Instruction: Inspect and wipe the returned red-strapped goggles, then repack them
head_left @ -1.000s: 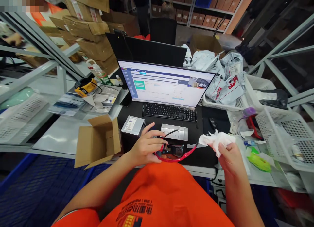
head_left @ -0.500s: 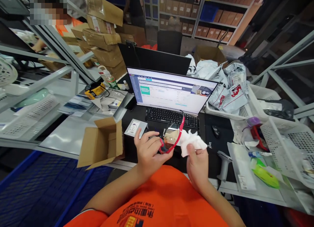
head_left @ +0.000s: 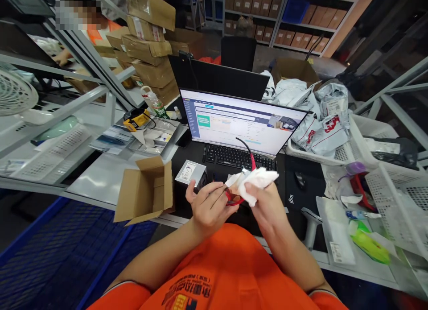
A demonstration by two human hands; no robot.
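red-and-black glasses (head_left: 236, 203), gripped in the left hand (head_left: 209, 209), are partly hidden by white tissue (head_left: 260, 181) the right hand (head_left: 268, 204) clutches.

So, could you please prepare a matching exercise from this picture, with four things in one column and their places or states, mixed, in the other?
Things:
1. Glasses
2. Mouse
3. Carton
4. Tissue

Places or states:
A. Open, to the left of the small box
B. White, in the right hand
C. Red-framed, held by the left hand
D. Black, to the right of the keyboard

Right pairs: 1-C, 2-D, 3-A, 4-B
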